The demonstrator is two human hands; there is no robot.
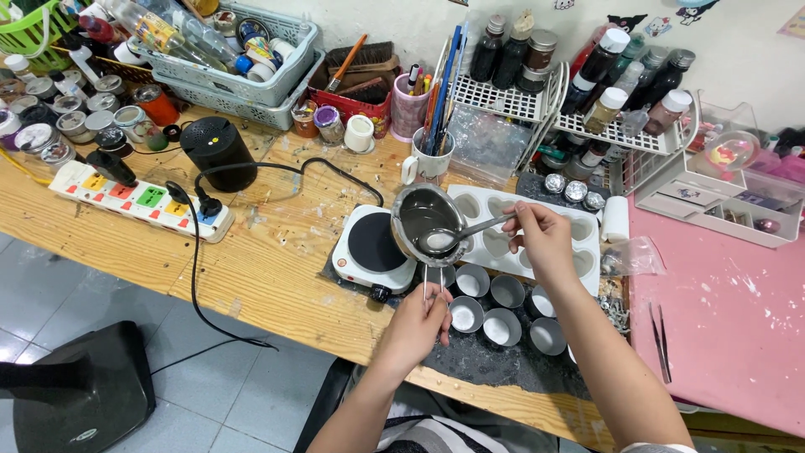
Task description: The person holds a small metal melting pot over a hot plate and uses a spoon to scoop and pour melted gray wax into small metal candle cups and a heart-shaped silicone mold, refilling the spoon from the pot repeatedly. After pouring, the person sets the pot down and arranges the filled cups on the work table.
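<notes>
Left hand [417, 323] and right hand [541, 239] both gripping, raised.

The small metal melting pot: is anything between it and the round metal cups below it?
Nothing visible. The small metal melting pot, held by the left hand, hangs above the round metal cups; only the spoon sits inside it.

1. Left of the hot plate [374, 243], bare wooden tabletop [277, 260] gives open passage, crossed only by a black cable [197, 277].
2. Near the hands, small metal cups [495, 306] crowd the dark mat.
3. Far side: mug of brushes [429, 155] and bottle racks [620, 126] block reach.
4. Right, the pink surface [729, 335] is mostly open, apart from tweezers [659, 340].
</notes>
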